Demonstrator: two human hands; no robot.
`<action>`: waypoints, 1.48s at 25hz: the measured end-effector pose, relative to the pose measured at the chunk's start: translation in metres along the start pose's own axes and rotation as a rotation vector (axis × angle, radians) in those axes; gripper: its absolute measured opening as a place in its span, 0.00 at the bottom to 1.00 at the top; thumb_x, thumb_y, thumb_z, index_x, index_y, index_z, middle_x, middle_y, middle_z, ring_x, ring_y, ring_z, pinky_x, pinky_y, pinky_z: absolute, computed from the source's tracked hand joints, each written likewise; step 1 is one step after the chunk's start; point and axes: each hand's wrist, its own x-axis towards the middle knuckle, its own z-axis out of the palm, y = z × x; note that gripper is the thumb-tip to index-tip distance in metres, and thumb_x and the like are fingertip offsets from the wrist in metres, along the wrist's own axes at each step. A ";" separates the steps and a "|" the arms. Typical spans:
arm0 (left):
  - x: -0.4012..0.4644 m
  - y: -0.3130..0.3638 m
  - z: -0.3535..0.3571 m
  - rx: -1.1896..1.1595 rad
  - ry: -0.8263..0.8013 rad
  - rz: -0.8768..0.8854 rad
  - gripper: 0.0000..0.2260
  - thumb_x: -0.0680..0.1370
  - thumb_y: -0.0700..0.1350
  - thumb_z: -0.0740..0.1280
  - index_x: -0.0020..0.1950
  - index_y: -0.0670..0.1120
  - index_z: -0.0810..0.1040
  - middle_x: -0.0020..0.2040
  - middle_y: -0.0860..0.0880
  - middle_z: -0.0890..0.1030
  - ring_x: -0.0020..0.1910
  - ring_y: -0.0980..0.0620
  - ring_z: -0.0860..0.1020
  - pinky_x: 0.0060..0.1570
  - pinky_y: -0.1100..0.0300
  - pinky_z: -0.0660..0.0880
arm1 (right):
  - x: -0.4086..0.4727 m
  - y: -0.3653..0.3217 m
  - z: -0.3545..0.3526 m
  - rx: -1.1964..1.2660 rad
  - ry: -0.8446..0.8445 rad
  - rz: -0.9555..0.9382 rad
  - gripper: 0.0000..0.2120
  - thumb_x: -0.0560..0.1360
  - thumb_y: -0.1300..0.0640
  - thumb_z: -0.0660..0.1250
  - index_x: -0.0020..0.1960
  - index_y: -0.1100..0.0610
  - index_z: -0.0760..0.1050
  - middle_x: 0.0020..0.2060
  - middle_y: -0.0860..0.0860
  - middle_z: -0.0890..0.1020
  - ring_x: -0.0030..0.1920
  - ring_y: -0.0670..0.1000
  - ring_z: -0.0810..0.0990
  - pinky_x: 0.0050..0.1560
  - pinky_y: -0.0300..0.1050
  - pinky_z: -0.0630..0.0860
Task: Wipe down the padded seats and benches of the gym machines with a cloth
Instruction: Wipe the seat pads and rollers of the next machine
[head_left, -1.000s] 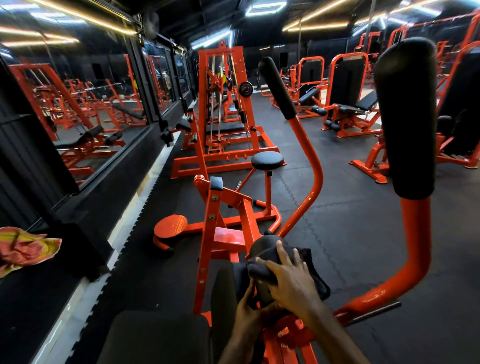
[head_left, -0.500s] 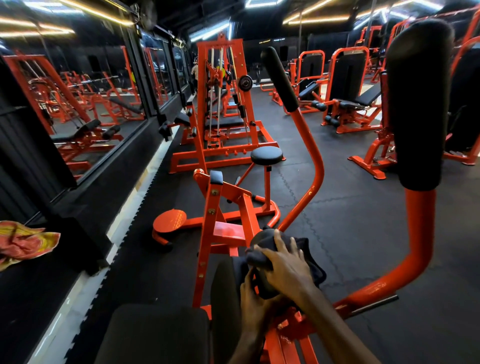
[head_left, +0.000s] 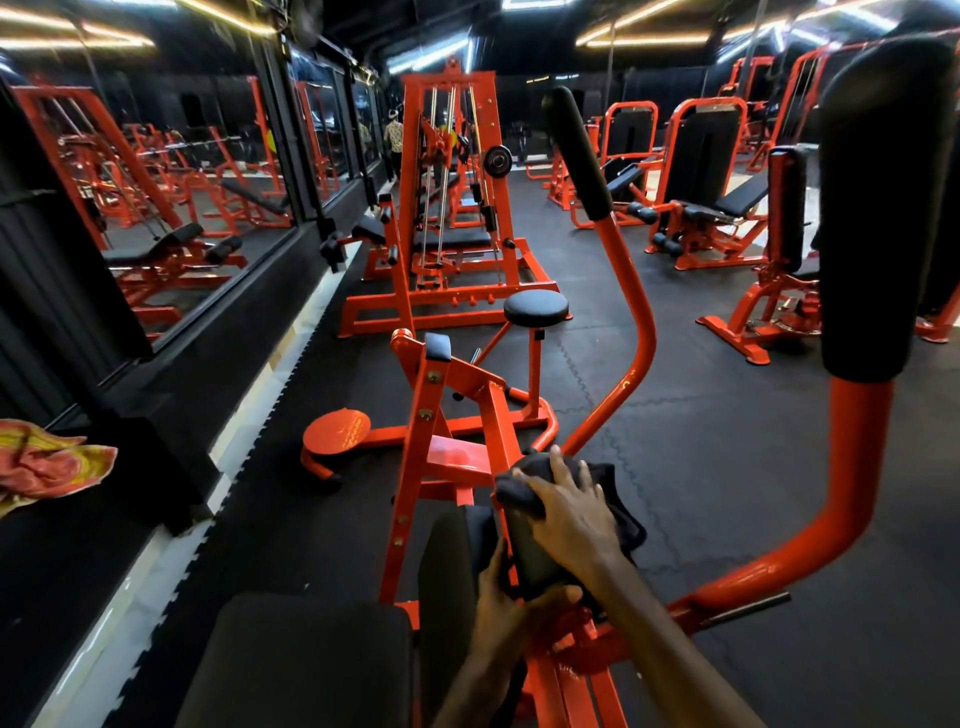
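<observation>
Low in the centre of the frame, the right hand (head_left: 569, 512) is lying over a dark cloth (head_left: 524, 491), fingers spread and curled down onto it, pressing it against the top of a small upright black pad (head_left: 530, 551) on the orange machine frame (head_left: 441, 441). The cloth is draping over the pad's far side and hanging toward the right. Just below, the left hand (head_left: 501, 603) is gripping the pad's lower end, thumb wrapping across its front. A wider black padded seat (head_left: 301, 660) is sitting at the bottom of the frame, left of both arms. Rising to the right, two orange levers are carrying black foam rollers, one large at the upper right (head_left: 883, 208) and one slimmer near the centre top (head_left: 576, 156). A round black stool pad (head_left: 536, 307) is standing beyond the frame. At the left edge, a crumpled red-and-yellow rag (head_left: 47, 467) is lying on a dark ledge (no bucket or bin showing anywhere).
</observation>
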 end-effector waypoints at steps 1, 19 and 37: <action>-0.002 0.001 0.004 -0.085 -0.023 -0.026 0.37 0.71 0.36 0.82 0.75 0.54 0.72 0.66 0.48 0.83 0.62 0.50 0.84 0.53 0.57 0.83 | -0.021 0.003 0.006 -0.013 0.000 -0.037 0.31 0.83 0.45 0.64 0.82 0.34 0.56 0.85 0.50 0.41 0.84 0.65 0.42 0.82 0.68 0.48; 0.003 -0.015 0.003 -0.049 0.080 0.119 0.43 0.56 0.60 0.87 0.69 0.67 0.75 0.69 0.51 0.74 0.63 0.57 0.80 0.56 0.56 0.82 | -0.049 0.020 0.013 -0.035 0.005 -0.051 0.29 0.85 0.43 0.60 0.82 0.31 0.53 0.85 0.45 0.40 0.85 0.61 0.42 0.81 0.64 0.55; 0.013 0.009 0.025 0.347 0.090 0.112 0.50 0.64 0.62 0.83 0.78 0.72 0.57 0.74 0.58 0.59 0.71 0.54 0.68 0.73 0.53 0.72 | 0.002 0.030 0.017 0.218 0.065 0.072 0.29 0.83 0.38 0.63 0.79 0.27 0.55 0.85 0.46 0.51 0.83 0.62 0.56 0.76 0.69 0.65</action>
